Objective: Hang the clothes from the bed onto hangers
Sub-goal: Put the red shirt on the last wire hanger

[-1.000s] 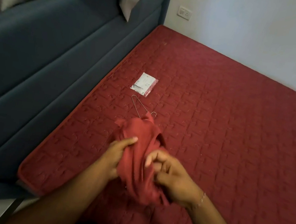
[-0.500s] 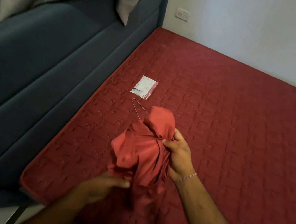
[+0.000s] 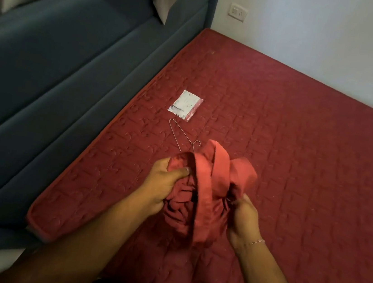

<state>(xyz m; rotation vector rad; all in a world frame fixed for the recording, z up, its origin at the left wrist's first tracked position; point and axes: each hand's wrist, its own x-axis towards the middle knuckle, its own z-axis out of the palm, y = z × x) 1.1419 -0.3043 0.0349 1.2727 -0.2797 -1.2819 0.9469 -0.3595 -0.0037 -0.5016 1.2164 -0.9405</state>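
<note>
Head view: red garment [image 3: 200,190] was bunched up btwn both hands, held just above the red mattress [image 3: 297,156]. Left hand [image 3: 163,183] gripped its left edge, thumb on top; right hand [image 3: 243,216] pinched the right side. Wire hanger [image 3: 179,133] lay just beyond, partly under the cloth, w/ a small packet [image 3: 185,105] past it.

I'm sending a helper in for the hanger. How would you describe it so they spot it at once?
Look at the red quilted mattress beside the blue sofa. Just beyond the bunched red garment held in both hands lies the wire hanger, partly covered by it. It is thin bare metal with a small hook, unlike the flat white packet past it.
</note>
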